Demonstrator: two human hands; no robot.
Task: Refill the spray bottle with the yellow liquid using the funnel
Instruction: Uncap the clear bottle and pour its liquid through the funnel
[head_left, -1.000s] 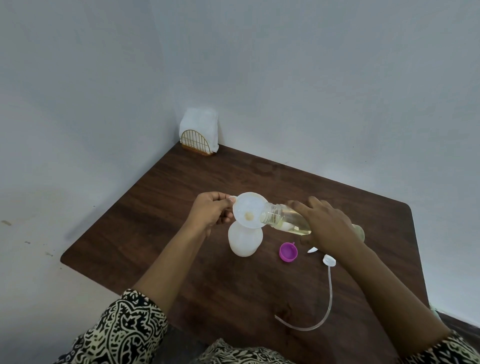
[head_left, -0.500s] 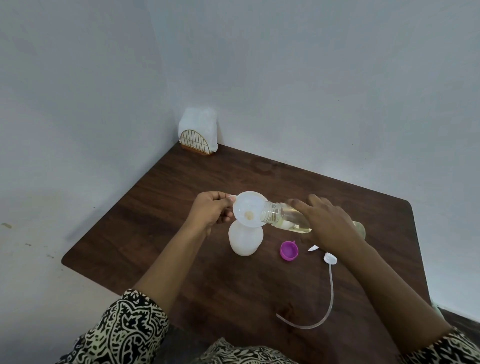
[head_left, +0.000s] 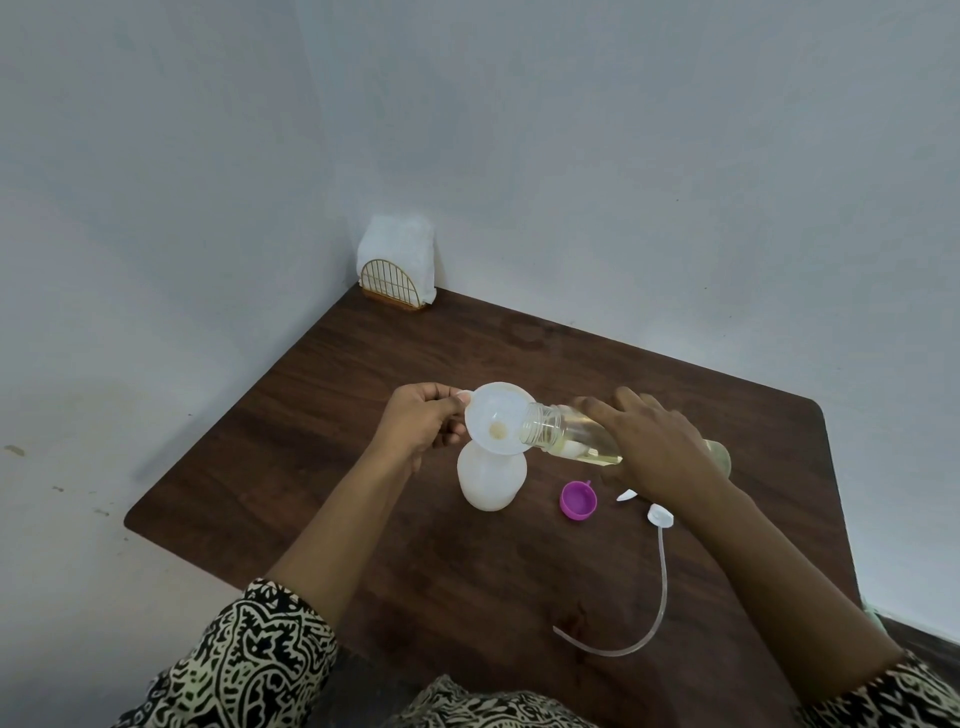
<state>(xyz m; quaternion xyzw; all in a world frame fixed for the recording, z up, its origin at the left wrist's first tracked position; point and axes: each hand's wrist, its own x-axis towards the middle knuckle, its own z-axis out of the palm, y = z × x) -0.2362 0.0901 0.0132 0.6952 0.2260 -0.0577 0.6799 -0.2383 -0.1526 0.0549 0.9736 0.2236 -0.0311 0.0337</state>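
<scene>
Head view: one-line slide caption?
Left hand holds funnel in spray bottle; right hand tips clear bottle of yellow liquid into it.

The table (head_left: 311, 441) is matt wood grain, the funnel (head_left: 493, 415) and spray bottle (head_left: 488, 483) milky plastic, the clear bottle (head_left: 561, 431) probably plastic.

dark wooden table (head_left: 322, 467) in corner, pale blue-grey walls (head_left: 623, 156)

clear bottle (head_left: 571, 432): middle under right hand (head_left: 660, 449) | spray head (head_left: 660, 515): partly hidden
</scene>
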